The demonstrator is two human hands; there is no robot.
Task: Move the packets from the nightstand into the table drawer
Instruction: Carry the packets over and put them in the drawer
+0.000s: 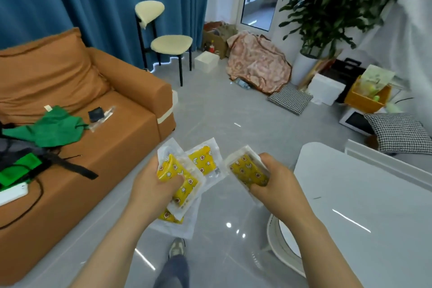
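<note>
A: Body only, quick. Arms?
B: Left forearm [112, 248] and right forearm [320, 245], both bare from the frame's bottom edge up. Left hand [152, 182] and right hand [273, 180] bare too.
A: Clothes?
B: One trouser leg [174, 271] at bottom centre, blue-grey, looks like denim, hem sitting loose over the foot.
A: Footwear?
B: One shoe [176, 247], sneaker type, grey and off-white panels, darker lacing down the middle. Too blurred to read any marking.
</note>
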